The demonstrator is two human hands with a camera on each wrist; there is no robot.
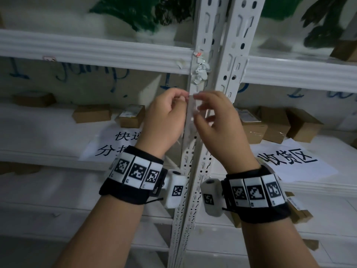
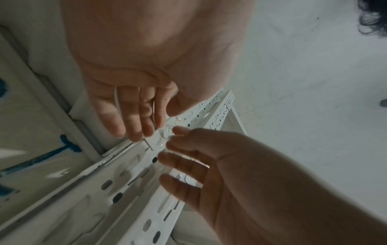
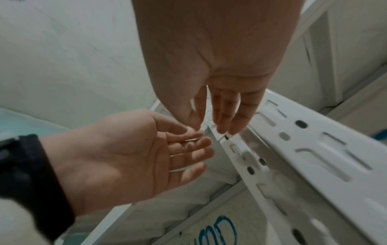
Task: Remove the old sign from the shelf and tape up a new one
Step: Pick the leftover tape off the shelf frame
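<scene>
- Clear tape strip (image 1: 193, 111) is pinched at its upper end from both sides: the left hand (image 1: 164, 120) grips it with curled fingers from 9 o'clock, and the right hand (image 1: 218, 120) nips it between thumb and forefinger from 3 o'clock, its other fingers spread loose
- The strip's long axis runs 12 to 6 down the white slotted upright (image 1: 207, 26), so a pull along the post is judged to be what the next move turns on; neither hand is clearly nearer
- Old sign scraps (image 1: 201, 69), torn paper under crumpled tape, are stuck to the same upright at 12 o'clock, just above the fingertips
- A printed sheet (image 1: 116, 146) lies on the shelf at 7 o'clock; "快" and "分" can be read, the rest is hidden by the left wrist
- A second sheet (image 1: 287, 161) at 4 o'clock reads "收货区"
- Blue handwriting (image 1: 87, 72) at 10 o'clock is seen on the back panel, perhaps "jump"
</scene>
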